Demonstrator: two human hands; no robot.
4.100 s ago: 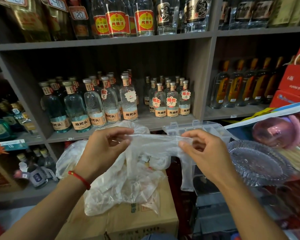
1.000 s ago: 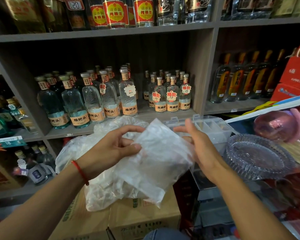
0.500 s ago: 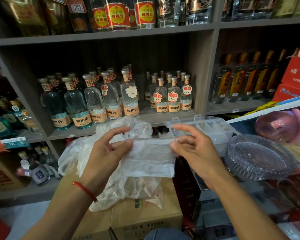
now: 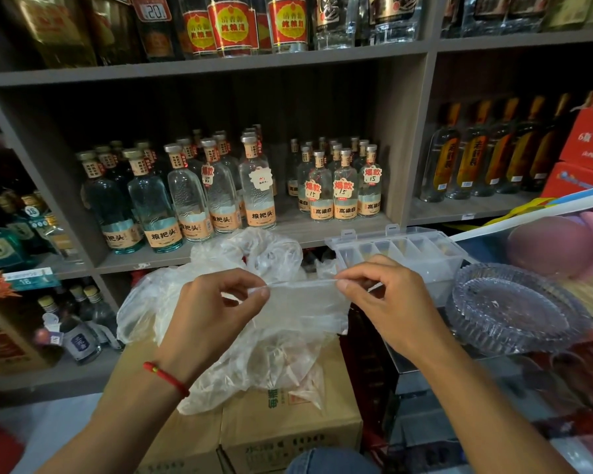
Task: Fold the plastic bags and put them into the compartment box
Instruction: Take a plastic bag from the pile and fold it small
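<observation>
A cardboard box point(image 4: 288, 436) sits closest, with a heap of loose plastic bags point(image 4: 271, 357) on its top. Just above the heap, the left hand point(image 4: 206, 313) and the right hand point(image 4: 387, 302) each pinch one end of a clear plastic bag point(image 4: 302, 306) and pull its top edge flat between them. The bag is thin and slippery, so I think the fold could slip open if one pinch lets go. Behind the right hand, the clear compartment box point(image 4: 401, 251) waits with its lid open. Farther back, bottles point(image 4: 226, 193) stand on the shelf point(image 4: 322, 230).
</observation>
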